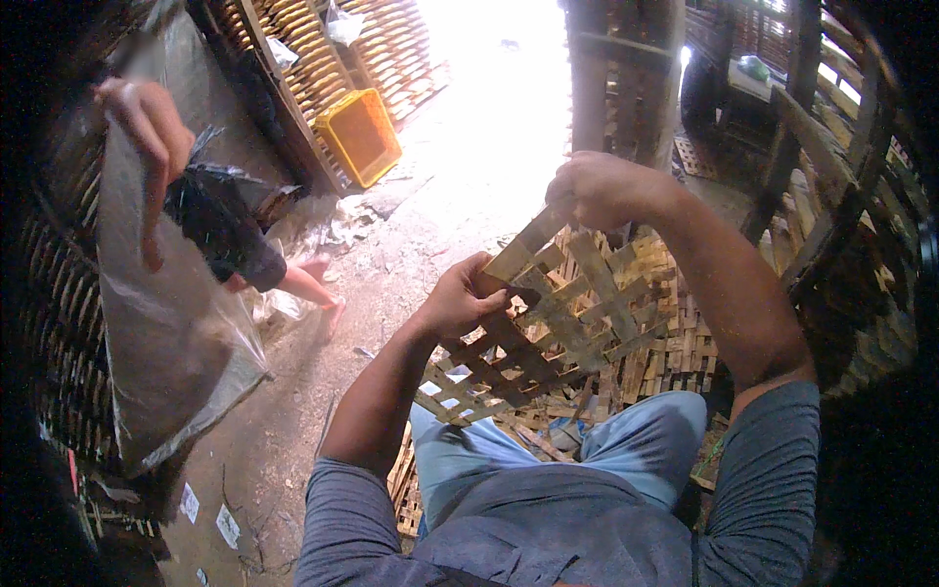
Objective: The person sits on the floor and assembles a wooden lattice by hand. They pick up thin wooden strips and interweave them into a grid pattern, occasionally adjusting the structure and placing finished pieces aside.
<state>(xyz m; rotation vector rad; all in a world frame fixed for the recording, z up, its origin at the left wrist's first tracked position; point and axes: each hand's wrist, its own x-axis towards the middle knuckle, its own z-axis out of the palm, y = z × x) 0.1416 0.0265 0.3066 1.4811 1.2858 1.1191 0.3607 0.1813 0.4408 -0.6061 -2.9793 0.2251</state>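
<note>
A piece of open bamboo weave (587, 289), made of flat crossed strips, is held up tilted over my lap. My left hand (468, 301) grips its left edge, thumb on the near face and fingers behind. At the upper corner my right hand (604, 191) is closed around the end of a flat strip along the edge; its fingertips are partly hidden. Between the two hands runs that pale bamboo strip (528, 243). Beyond and below the panel lies more woven bamboo (685, 338), with loose slivers (558, 411) near my knees.
To the left, a person in dark shorts (230, 230) stands beside a large translucent plastic sheet (166, 333). A yellow plastic crate (360, 137) leans at the slatted wall (391, 49), near a bright doorway. Wooden posts (817, 147) rise at right. Paper scraps (227, 526) lie on the dirt floor (264, 440).
</note>
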